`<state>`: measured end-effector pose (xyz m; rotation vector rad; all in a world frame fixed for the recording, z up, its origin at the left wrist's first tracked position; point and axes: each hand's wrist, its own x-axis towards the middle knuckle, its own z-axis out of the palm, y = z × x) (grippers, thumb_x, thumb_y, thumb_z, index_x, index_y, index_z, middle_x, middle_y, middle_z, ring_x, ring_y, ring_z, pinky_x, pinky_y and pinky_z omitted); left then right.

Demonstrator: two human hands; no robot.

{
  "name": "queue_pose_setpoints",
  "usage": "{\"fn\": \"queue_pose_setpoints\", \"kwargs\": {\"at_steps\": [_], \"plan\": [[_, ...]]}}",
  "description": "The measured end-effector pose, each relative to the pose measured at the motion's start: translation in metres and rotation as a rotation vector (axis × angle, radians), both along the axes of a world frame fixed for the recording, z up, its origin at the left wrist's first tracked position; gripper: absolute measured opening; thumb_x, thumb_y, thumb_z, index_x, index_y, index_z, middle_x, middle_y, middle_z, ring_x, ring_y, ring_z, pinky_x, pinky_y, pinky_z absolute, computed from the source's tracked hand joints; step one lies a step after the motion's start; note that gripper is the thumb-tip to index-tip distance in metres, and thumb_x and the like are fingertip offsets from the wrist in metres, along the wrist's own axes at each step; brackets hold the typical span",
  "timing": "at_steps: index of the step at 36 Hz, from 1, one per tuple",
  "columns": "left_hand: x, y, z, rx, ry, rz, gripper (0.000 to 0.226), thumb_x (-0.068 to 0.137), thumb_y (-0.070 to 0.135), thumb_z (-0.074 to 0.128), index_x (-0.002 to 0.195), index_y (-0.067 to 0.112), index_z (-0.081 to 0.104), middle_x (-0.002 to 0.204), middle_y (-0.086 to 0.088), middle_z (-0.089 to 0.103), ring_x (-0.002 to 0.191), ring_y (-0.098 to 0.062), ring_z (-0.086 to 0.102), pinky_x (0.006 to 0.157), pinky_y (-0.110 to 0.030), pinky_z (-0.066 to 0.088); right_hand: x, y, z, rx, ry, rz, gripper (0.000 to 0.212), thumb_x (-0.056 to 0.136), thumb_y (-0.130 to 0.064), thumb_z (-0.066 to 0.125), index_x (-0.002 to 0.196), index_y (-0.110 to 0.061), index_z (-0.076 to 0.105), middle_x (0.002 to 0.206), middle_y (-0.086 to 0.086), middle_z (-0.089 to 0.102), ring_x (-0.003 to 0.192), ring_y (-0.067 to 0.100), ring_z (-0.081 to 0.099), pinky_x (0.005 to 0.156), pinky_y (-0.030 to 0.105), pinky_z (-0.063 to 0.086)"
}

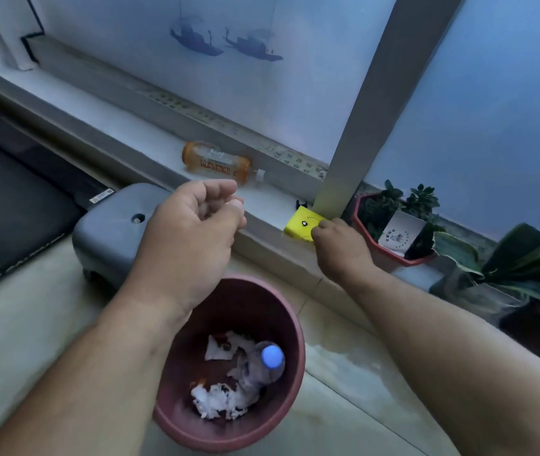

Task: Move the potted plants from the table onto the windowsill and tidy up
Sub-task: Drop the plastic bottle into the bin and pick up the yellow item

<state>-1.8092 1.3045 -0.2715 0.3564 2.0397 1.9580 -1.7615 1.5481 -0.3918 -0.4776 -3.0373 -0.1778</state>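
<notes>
the windowsill (123, 126) runs across the view under a frosted window (229, 77) with two boat prints. a dark treadmill (15, 199) fills the left edge. on the floor below the sill stands a reddish bin (291, 324) holding crumpled paper and a clear bottle with a blue cap (272, 357). at the right, a big leafy plant (525, 264) sits in a dark pot, and beside it a smaller plant in a red pot (390, 248) stands on the sill. the left hand (193, 232) hangs above the bin, fingers loosely curled and holding nothing. the right hand (341, 248) rests on the sill edge and pinches a yellow box (301, 223), just left of the red pot. an orange bottle (216, 162) lies on its side on the sill, apart from both hands.
</notes>
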Motion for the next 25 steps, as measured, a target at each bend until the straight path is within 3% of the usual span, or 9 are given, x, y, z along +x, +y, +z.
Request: {"fn": "queue_pose_setpoints", "kwargs": {"at_steps": [3, 6, 10, 14, 16, 20, 25], "plan": [[0.0, -0.002, 0.004, 0.01, -0.002, 0.011, 0.015, 0.095, 0.017, 0.062, 0.106, 0.025, 0.067, 0.093, 0.002, 0.075, 0.096, -0.019, 0.072, 0.086, -0.037, 0.057, 0.017, -0.004, 0.021, -0.054, 0.108, 0.09, 0.014, 0.083, 0.001, 0.06, 0.075, -0.01, 0.065, 0.079, 0.008, 0.063, 0.079, 0.032, 0.058, 0.062, 0.038, 0.05], [-0.004, -0.004, 0.009, 0.047, -0.027, 0.049, 0.013, 0.095, 0.016, 0.062, 0.104, 0.025, 0.065, 0.093, 0.002, 0.073, 0.091, -0.018, 0.071, 0.084, -0.037, 0.057, 0.045, -0.024, 0.053, -0.182, 0.187, 0.293, 0.017, 0.09, -0.015, 0.058, 0.075, -0.014, 0.065, 0.078, 0.002, 0.063, 0.076, 0.027, 0.056, 0.063, 0.037, 0.049], [-0.009, -0.002, 0.011, 0.068, -0.047, 0.082, 0.011, 0.095, 0.017, 0.061, 0.1, 0.026, 0.065, 0.09, 0.003, 0.073, 0.092, -0.021, 0.072, 0.083, -0.037, 0.057, 0.072, -0.062, 0.079, -0.229, 0.066, 0.6, 0.021, 0.097, -0.024, 0.054, 0.079, -0.018, 0.063, 0.083, -0.002, 0.061, 0.079, 0.024, 0.054, 0.065, 0.035, 0.046], [-0.009, 0.003, 0.012, 0.103, -0.076, 0.106, 0.011, 0.096, 0.015, 0.059, 0.098, 0.026, 0.063, 0.097, -0.001, 0.072, 0.085, -0.012, 0.07, 0.072, -0.027, 0.055, 0.068, -0.09, 0.063, -0.174, -0.033, 0.809, 0.013, 0.092, -0.014, 0.059, 0.079, -0.018, 0.061, 0.084, -0.003, 0.061, 0.082, 0.024, 0.053, 0.065, 0.036, 0.048], [-0.009, 0.004, 0.012, 0.094, -0.067, 0.103, 0.011, 0.096, 0.016, 0.059, 0.098, 0.027, 0.063, 0.099, 0.0, 0.072, 0.086, -0.011, 0.07, 0.071, -0.024, 0.055, 0.058, -0.099, 0.044, -0.161, -0.074, 0.848, 0.009, 0.09, -0.013, 0.06, 0.089, -0.018, 0.067, 0.09, -0.003, 0.064, 0.088, 0.025, 0.056, 0.067, 0.039, 0.051], [-0.01, -0.002, 0.009, 0.051, -0.021, 0.085, 0.011, 0.095, 0.019, 0.061, 0.098, 0.029, 0.064, 0.095, 0.003, 0.074, 0.089, -0.011, 0.073, 0.081, -0.031, 0.057, 0.051, -0.103, 0.028, -0.266, 0.009, 0.641, 0.03, 0.093, -0.03, 0.065, 0.121, -0.023, 0.07, 0.113, -0.004, 0.071, 0.098, 0.022, 0.064, 0.074, 0.032, 0.055], [-0.022, -0.023, -0.001, -0.156, 0.086, 0.092, 0.01, 0.09, 0.028, 0.063, 0.098, 0.034, 0.066, 0.091, 0.007, 0.073, 0.092, -0.012, 0.071, 0.09, -0.042, 0.058, 0.091, -0.094, 0.046, -0.537, 0.102, 0.143, 0.025, 0.095, -0.039, 0.06, 0.116, -0.029, 0.07, 0.105, -0.014, 0.068, 0.088, 0.006, 0.065, 0.078, 0.03, 0.055]]}}
